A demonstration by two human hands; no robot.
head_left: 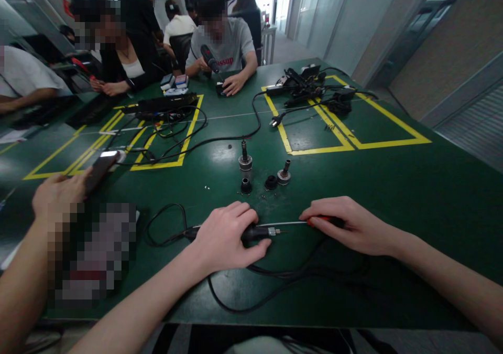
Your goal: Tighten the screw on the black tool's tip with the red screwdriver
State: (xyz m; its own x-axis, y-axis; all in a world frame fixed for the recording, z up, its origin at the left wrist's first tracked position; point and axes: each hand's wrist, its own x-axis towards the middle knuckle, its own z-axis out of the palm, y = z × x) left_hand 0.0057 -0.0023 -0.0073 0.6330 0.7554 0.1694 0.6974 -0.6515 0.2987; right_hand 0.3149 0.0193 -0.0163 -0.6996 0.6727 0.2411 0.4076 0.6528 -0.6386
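My left hand (231,236) is closed over a black corded pen-shaped tool (256,233), like a small rotary tool, lying on the green table. Its silver chuck and thin bit point right, past my thumb. A screwdriver (321,221) with a red and black handle is gripped in my right hand (351,225). Its long thin shaft runs left behind the corded tool, towards my left fingers; whether they touch its end is hidden. Beyond my hands stand a metal and black stepped part (245,162), a smaller metal part with a stem (284,173) and two black collars (271,182).
Tiny screws (264,196) lie near the parts. Black cable (251,309) loops across the table's front. A co-worker's hand (58,191) touches a phone (102,168) at left. Tangled cables (310,89) lie at the back right. Opposite, a person holds a power drill (209,59).
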